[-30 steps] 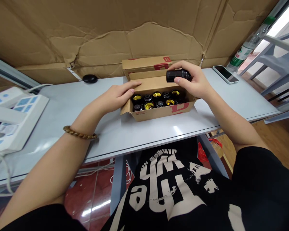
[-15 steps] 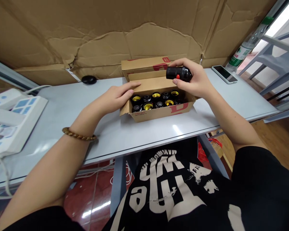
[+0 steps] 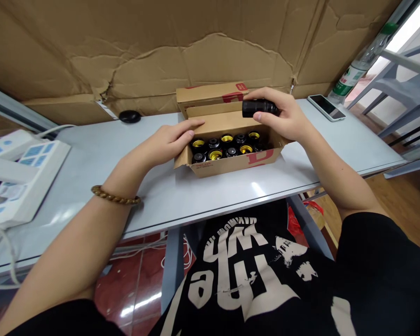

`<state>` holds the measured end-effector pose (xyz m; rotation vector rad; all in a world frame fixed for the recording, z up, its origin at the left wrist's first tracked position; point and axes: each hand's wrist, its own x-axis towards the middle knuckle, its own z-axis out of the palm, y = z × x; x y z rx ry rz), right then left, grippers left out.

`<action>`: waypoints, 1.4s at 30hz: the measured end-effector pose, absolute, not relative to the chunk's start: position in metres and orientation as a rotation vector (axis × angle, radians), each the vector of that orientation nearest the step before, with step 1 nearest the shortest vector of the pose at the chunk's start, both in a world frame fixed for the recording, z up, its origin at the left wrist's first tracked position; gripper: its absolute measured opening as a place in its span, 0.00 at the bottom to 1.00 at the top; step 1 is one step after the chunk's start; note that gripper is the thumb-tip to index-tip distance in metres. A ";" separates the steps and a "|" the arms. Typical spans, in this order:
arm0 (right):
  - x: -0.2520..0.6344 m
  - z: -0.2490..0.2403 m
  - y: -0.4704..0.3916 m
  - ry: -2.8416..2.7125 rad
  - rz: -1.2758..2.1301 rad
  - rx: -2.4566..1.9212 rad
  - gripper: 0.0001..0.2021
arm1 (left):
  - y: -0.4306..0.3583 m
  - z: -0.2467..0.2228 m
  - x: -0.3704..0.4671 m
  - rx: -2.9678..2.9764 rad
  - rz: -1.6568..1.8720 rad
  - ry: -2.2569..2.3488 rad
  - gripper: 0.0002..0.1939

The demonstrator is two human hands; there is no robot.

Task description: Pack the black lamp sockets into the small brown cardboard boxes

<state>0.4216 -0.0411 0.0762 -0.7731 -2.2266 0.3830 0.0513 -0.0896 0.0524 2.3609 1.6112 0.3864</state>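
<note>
In the head view, my right hand (image 3: 283,112) is closed around a black lamp holder (image 3: 257,108), held lying sideways above the right end of an open cardboard box (image 3: 227,169). Several more black lamp holders (image 3: 231,152) stand in two rows inside that box, some with yellow threaded openings facing up and others with black ends up. My left hand (image 3: 177,140) grips the left end of the box, thumb at the corner and index finger stretched along the raised flap (image 3: 220,122). Its other fingers are partly hidden.
Behind the open box lies another cardboard box (image 3: 210,95) against a cardboard wall. A black round object (image 3: 129,116) is at the back left. A white power strip (image 3: 28,177) lies left; a phone (image 3: 326,108) and plastic bottle (image 3: 352,79) are right.
The lamp holder has turned in my right hand, so the red button on its side no longer shows. My left hand and the box have stayed put.
</note>
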 end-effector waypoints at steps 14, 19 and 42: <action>0.422 0.085 -0.050 -2.173 0.248 -0.899 0.33 | -0.088 0.050 0.049 2.374 0.391 1.620 0.39; 0.423 0.087 -0.051 -2.176 0.243 -0.891 0.37 | -0.089 0.050 0.049 2.353 0.413 1.620 0.39; 0.428 0.096 -0.061 -2.122 0.254 -1.096 0.36 | -0.086 0.045 0.046 2.358 0.463 1.598 0.38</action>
